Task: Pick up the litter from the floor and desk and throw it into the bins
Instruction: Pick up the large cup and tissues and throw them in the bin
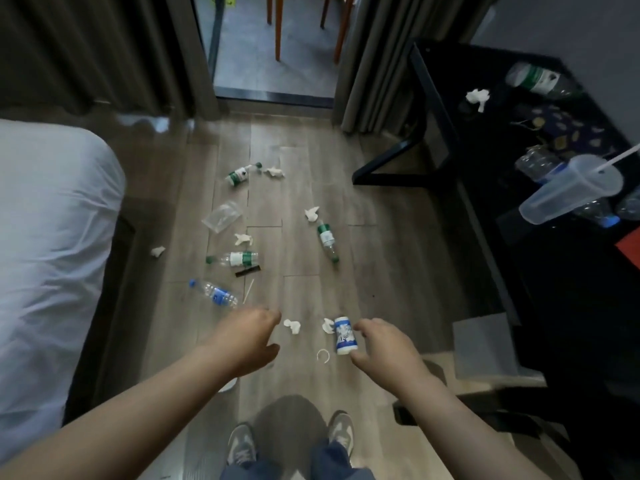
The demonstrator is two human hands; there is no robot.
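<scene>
**Litter layout: wood-grain floor and dark worktop**

The left hand (247, 336) hangs over the plank floor (381, 237) with fingers loosely curled and apart, holding nothing. The right hand (384, 348) is spread open, thumb and fingers apart, just beside a white-and-blue cylindrical can (344, 336) lying on its side; contact cannot be confirmed.

Between the hands lies a crumpled white tissue (292, 325), soft and creased. A thin white plastic ring (322, 356) lies at 7 o'clock from the can.

At 10 o'clock from the left hand lies a clear ribbed bottle with a blue label (216, 294). Three clear bottles with green labels lie farther out: one at 12 o'clock (239, 259), one at 1 o'clock (327, 240), one farthest away (239, 175). A flat transparent bag (221, 216) and further tissue wads are scattered among them.

On the black worktop (485, 133), at 2 o'clock, a frosted plastic cup (571, 188) with a straw lies tilted, beside crushed clear bottles and a tissue wad (478, 97).
</scene>
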